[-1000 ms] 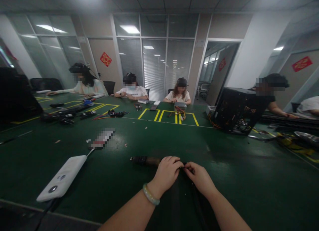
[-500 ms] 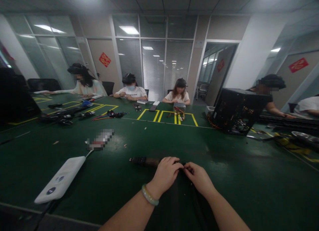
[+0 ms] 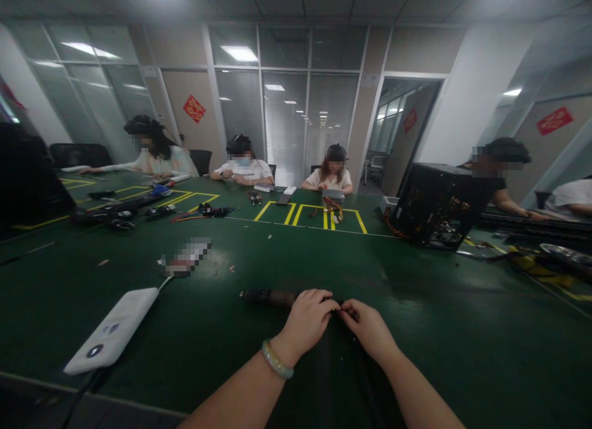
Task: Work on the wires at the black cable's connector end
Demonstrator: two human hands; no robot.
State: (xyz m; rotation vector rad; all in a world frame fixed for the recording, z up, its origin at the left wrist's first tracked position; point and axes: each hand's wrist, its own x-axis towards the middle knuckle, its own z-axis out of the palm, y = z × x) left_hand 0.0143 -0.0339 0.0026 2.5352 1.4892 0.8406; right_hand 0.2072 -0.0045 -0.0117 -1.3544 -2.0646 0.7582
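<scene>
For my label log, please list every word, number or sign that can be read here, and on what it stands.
No text can be read.
Red wall signs: gold marks, too blurred.
White device: dark marks, too small.
Pixelated patch: masked.
Dark cable: no text visible.

The left hand [image 3: 308, 321] and right hand [image 3: 370, 330] pinch a small dark part [image 3: 341, 305], almost wholly covered by fingertips and too dim to name. Left of the grip, a dark cylinder [image 3: 268, 298] vanishes at one end behind the left hand. Below the grip, dark cables [image 3: 326, 379] and both forearms run off the bottom edge.
</scene>
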